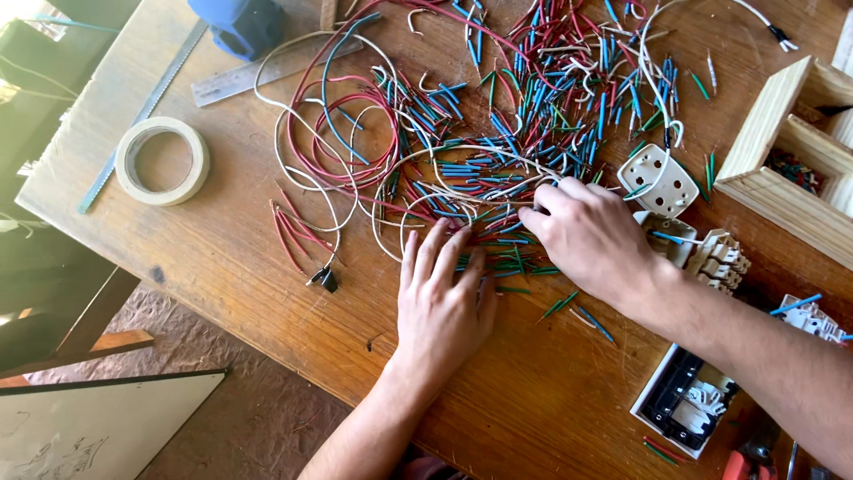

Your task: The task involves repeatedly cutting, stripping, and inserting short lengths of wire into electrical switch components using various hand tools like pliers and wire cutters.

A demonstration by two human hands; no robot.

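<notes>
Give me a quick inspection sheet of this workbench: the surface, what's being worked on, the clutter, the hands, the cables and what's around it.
Surface: wooden table, worn and scratched.
Job's things: pile of short cut wire pieces, blue, red, green and white, spread over the middle.
Clutter: tape roll, metal ruler, saw blade, blue object at the far edge, white socket plate, terminal blocks, open switch box, wooden compartment box.
Hands: left hand lies flat on the wire pieces; right hand has its fingers pinched in the pile.
Cables: long red and white wire loops lie left of the pile.
Surroundings: brown floor, white board below the table.
</notes>
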